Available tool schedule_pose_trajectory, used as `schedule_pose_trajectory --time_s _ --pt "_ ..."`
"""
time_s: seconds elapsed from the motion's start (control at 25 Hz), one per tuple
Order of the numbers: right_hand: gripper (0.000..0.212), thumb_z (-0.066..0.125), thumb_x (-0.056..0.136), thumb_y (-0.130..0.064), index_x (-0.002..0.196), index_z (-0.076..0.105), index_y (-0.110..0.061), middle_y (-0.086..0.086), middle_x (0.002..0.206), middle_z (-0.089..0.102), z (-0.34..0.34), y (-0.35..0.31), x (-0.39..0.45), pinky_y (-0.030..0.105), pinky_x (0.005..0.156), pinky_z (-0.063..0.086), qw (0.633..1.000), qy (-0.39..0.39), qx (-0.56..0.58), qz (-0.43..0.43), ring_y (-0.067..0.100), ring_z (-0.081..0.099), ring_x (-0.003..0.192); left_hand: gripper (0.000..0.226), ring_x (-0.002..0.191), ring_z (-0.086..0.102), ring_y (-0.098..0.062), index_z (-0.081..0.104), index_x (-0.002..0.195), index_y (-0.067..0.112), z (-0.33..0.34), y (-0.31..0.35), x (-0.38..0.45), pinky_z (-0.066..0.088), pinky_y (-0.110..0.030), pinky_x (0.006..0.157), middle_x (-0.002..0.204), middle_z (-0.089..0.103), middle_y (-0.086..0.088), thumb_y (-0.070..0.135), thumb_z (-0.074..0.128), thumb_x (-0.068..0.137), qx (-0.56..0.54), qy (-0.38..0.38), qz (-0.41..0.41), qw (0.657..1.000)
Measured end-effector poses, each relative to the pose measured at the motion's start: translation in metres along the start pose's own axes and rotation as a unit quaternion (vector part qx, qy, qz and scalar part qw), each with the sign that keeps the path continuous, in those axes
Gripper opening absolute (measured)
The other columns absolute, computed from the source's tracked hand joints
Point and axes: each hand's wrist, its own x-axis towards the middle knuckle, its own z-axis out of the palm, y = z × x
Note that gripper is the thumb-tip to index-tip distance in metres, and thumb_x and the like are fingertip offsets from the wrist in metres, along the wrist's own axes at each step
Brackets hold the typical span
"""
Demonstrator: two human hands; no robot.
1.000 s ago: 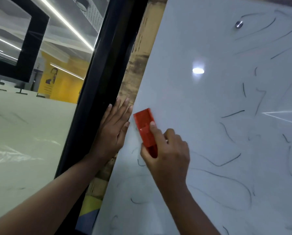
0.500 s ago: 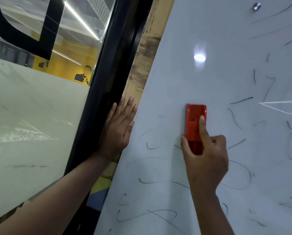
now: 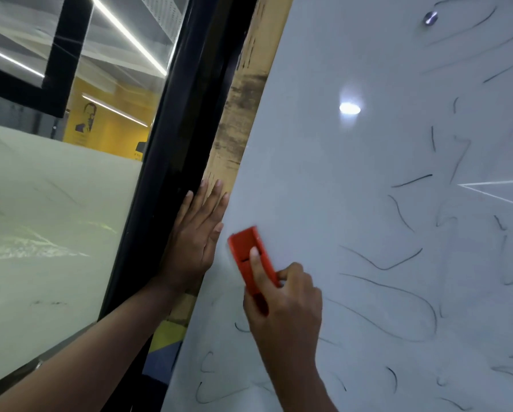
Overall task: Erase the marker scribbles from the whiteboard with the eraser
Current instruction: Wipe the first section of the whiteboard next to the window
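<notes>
Currently the right hand (image 3: 282,304) grips the red eraser (image 3: 250,257), index finger laid along its back, thumb and the other fingers curled round its lower end. The eraser sits flat against the whiteboard (image 3: 323,179) close to the board's left edge, long axis tilted up and to the left. The left hand (image 3: 194,233) lies flat with straight fingers, holding nothing, pressed on the wooden strip (image 3: 243,93) and black frame (image 3: 184,120) just beside the board edge; its thumb is near the eraser's top corner, not touching.

Key relation: the remaining marker scribbles (image 3: 380,263) lie to the right of and below the eraser, with a few faint loops directly under the right hand's wrist. The right hand is the nearer one, already carrying the tool. Judgement: the next stroke must run rightward or downward, away from the edge.

Versus half a second ago: the eraser stood upright nearer mid-board; it has since swept left to the edge and rotated. The left hand has not moved. The band beside the edge looks cleaner.
</notes>
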Motion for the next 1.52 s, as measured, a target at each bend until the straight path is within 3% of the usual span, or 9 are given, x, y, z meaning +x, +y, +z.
schedule_pose_trajectory --time_s 0.2,0.32,0.44,0.6,0.68,0.88,1.16,1.32,1.52 --pt "0.075 0.086 0.076 -0.044 0.145 0.059 -0.037 0.001 0.088 0.052 -0.004 0.014 0.0 0.032 0.061 0.045 1.0 0.018 0.009 0.009 0.018 0.05 0.072 0.053 0.163 0.019 -0.029 0.035 0.161 0.006 0.001 0.0 -0.021 0.009 -0.047 0.134 0.172 0.031 -0.01 0.018 0.035 0.11 0.015 -0.006 -0.004 1.0" --pt "0.072 0.086 0.077 -0.048 0.143 0.058 -0.044 -0.004 0.091 0.047 -0.022 0.037 0.009 0.032 0.058 0.05 0.986 0.08 0.054 0.137 0.016 0.051 0.073 0.051 0.162 0.024 -0.032 0.04 0.158 0.003 0.0 0.002 -0.037 0.013 -0.051 0.133 0.169 0.037 -0.012 0.016 0.036 0.109 0.012 -0.003 -0.006 1.0" --pt "0.075 0.086 0.075 -0.046 0.144 0.056 -0.044 -0.007 0.094 0.044 -0.033 0.044 -0.009 0.024 0.059 0.041 0.964 0.116 0.074 0.227 0.015 0.051 0.078 0.05 0.161 0.025 -0.034 0.042 0.157 0.002 0.0 0.004 -0.055 0.013 -0.052 0.133 0.168 0.038 -0.013 0.018 0.037 0.11 -0.005 -0.016 -0.008 1.0" --pt "0.076 0.084 0.078 -0.04 0.148 0.053 -0.04 -0.006 0.102 0.042 -0.019 0.026 -0.039 0.035 0.068 0.054 0.947 0.122 0.111 0.275 0.02 0.053 0.086 0.05 0.162 0.022 -0.031 0.04 0.159 0.005 -0.004 0.006 -0.063 0.01 -0.049 0.133 0.169 0.037 -0.011 0.019 0.037 0.111 -0.02 -0.03 -0.022 0.999" --pt "0.069 0.082 0.086 -0.039 0.148 0.054 -0.038 -0.005 0.101 0.042 -0.011 0.018 -0.037 0.043 0.069 0.057 0.951 0.112 0.117 0.262 0.02 0.052 0.083 0.05 0.162 0.022 -0.03 0.039 0.16 0.006 -0.003 0.007 -0.064 0.009 -0.049 0.133 0.17 0.035 -0.011 0.018 0.036 0.111 -0.023 -0.033 -0.03 0.999" --pt "0.066 0.076 0.088 -0.045 0.149 0.055 -0.03 0.005 0.089 0.052 0.02 -0.016 -0.048 0.034 0.063 0.045 0.995 0.003 0.035 0.09 0.02 0.048 0.074 0.053 0.165 0.009 -0.027 0.024 0.166 0.012 -0.003 0.002 -0.077 0.0 -0.043 0.134 0.178 0.009 0.001 0.028 0.023 0.116 -0.005 -0.065 -0.043 0.997" --pt "0.073 0.08 0.085 -0.049 0.151 0.051 -0.035 0.004 0.09 0.054 0.023 -0.022 -0.072 0.035 0.062 0.044 1.0 -0.026 0.013 0.004 0.02 0.051 0.074 0.057 0.164 -0.001 -0.036 0.006 0.17 0.012 -0.007 -0.002 -0.116 0.0 -0.05 0.132 0.177 0.0 -0.019 0.031 0.019 0.117 0.073 -0.121 0.0 0.99" --pt "0.063 0.077 0.088 -0.047 0.147 0.056 -0.037 0.002 0.096 0.049 0.001 0.003 -0.012 0.034 0.073 0.033 0.986 0.082 0.023 0.143 0.022 0.051 0.081 0.104 0.164 0.0 -0.038 0.005 0.169 0.007 -0.008 -0.005 -0.134 0.002 -0.051 0.131 0.174 0.011 -0.025 -0.006 0.056 0.08 0.125 -0.125 0.022 0.984" --pt "0.077 0.084 0.083 -0.037 0.149 0.046 -0.046 -0.007 0.099 0.038 -0.016 0.029 -0.017 0.054 0.08 0.054 0.927 0.187 0.094 0.31 0.017 0.048 0.08 0.097 0.164 -0.005 -0.036 0.007 0.168 0.005 -0.015 -0.002 -0.142 0.007 -0.053 0.128 0.176 0.002 -0.021 -0.002 0.026 0.073 0.142 -0.158 0.034 0.977"
